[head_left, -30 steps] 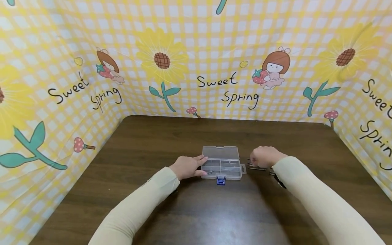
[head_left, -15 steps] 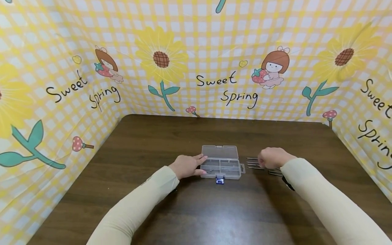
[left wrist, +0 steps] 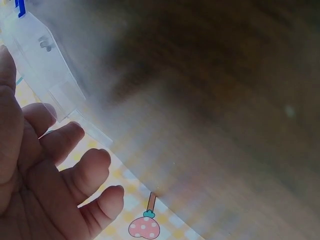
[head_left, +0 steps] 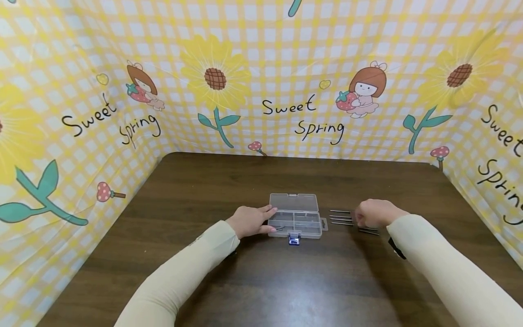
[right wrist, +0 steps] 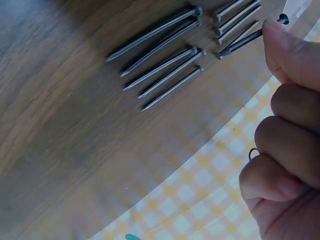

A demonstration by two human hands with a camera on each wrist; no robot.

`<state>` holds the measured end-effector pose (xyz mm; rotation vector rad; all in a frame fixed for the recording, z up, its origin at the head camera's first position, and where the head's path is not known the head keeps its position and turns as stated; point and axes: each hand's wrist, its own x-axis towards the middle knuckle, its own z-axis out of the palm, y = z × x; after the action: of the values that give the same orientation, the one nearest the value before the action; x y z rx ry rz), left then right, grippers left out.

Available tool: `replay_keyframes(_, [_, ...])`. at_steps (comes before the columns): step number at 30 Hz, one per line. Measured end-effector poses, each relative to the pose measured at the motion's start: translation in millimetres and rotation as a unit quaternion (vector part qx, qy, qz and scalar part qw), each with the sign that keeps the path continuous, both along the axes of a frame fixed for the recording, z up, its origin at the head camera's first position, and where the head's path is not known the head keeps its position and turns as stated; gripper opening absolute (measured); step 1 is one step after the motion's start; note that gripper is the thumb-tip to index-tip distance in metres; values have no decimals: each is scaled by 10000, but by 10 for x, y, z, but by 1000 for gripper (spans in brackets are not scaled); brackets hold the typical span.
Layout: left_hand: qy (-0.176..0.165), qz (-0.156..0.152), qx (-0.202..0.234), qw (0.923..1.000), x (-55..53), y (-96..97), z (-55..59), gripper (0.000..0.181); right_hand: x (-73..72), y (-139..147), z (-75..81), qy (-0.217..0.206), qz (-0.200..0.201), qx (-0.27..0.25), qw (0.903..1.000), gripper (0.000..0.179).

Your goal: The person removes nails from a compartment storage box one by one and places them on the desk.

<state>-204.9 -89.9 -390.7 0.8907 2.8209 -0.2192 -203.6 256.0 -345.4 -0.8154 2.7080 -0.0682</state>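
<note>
A clear plastic compartment box (head_left: 312, 236) lies with its lid (head_left: 293, 203) folded back. A few short metal pieces (head_left: 280, 228) lie in its front left compartment. My left hand (head_left: 250, 221) rests on the box's left end, index finger at the back and thumb at the front, both fairly straight. To the right of the box my right hand (head_left: 377, 213), its fingers curled, pinches a dark nail (right wrist: 245, 42) between thumb and index finger. That nail slants over loose nails on the table. Nearest it in the right wrist view are two groups of nails, one with longer nails (right wrist: 160, 69).
A blue latch (head_left: 294, 240) hangs from the box's front, and a clear hanging tab (head_left: 324, 224) juts from its right side. Several nails (head_left: 341, 219) lie between box and right hand. A patterned cloth (head_left: 245, 91) surrounds the brown table (head_left: 204, 181) at its back and sides.
My right hand has shifted right, away from the box, uncovering more of the row of nails beside it. The left hand has stayed at the box.
</note>
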Motion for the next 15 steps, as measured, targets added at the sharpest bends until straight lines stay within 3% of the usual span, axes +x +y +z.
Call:
replay_keyframes(8, [1,12,74,10000,2,-15,-7,68,40,118,13,-122,-102,20,9999,12])
replay_keyframes(15, [-6,-80,152,9999,0,-15,-13,69,100,239,-69,-239,-375,-46,9990,12])
